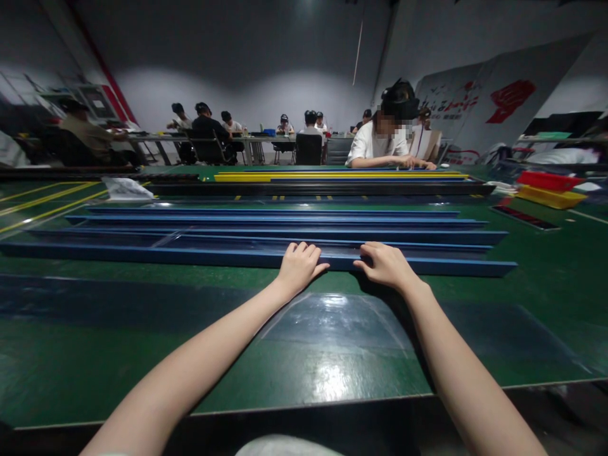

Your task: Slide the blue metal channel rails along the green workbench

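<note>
The person's left hand [300,267] and right hand [384,265] are set near the middle of the nearest long blue channel strip [237,258], which lies lengthwise on the green desk [85,386]. The fingers of both hands are bent over its near edge, with the thumbs on the outer side, so they hold this edge narrowly; how firmly, I cannot tell. The hands are apart, and the two thumbs point toward each other. Just behind, more blue strips [285,222] lie almost parallel. Farther back there are yellow strips [342,178], and a co-worker [377,145] in a white top bends over the far side. At right, a red tray [548,181] sits upon a yellow tray [551,197], near a dark flat device [525,217].
</note>
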The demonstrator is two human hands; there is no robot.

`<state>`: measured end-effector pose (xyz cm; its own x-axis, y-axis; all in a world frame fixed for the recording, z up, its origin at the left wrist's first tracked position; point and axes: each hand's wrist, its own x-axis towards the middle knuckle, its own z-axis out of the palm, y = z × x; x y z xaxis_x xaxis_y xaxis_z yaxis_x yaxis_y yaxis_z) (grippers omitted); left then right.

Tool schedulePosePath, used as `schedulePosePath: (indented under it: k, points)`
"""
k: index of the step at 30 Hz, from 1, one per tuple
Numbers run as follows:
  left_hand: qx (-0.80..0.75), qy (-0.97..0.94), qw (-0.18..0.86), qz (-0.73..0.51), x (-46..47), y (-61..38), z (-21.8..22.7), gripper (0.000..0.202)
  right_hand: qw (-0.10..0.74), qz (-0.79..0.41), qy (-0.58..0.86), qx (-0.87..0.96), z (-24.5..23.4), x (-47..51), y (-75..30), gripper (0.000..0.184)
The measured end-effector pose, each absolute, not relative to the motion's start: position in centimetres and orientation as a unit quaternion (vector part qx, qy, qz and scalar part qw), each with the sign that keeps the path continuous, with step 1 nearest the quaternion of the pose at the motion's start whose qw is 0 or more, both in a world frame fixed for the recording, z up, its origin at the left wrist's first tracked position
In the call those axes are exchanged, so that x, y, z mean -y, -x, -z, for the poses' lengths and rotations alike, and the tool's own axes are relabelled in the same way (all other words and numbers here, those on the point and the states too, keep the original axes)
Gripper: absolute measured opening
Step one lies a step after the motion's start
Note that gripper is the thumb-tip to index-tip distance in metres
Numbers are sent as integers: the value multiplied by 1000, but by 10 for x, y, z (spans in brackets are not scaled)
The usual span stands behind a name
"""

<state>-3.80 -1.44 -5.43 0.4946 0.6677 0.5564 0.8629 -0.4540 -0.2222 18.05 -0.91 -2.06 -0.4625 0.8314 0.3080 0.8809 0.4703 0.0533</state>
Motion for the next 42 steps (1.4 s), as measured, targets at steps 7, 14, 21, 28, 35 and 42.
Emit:
schedulePosePath:
  k: [7, 14, 21, 28, 35, 42]
  points:
    - [461, 830, 237, 208, 13, 39, 56, 33, 97, 89, 502, 855, 26, 9, -175, 26]
    - [466, 829, 232, 206, 13, 39, 56, 34, 94, 74, 491, 863, 32, 8, -165, 29]
    - [470, 828, 232, 200, 13, 39, 56, 35, 121, 65, 472, 871, 33, 8, -165, 30]
    - [473, 826, 235, 197, 13, 39, 56, 35, 127, 63, 470, 871, 34, 7, -165, 30]
    - [474, 827, 233, 193, 14, 37, 55, 35, 124, 53, 481, 867, 32, 9, -165, 30]
    - [478, 828, 223, 191, 14, 38, 55, 35, 120, 41, 490, 863, 31, 9, -165, 31]
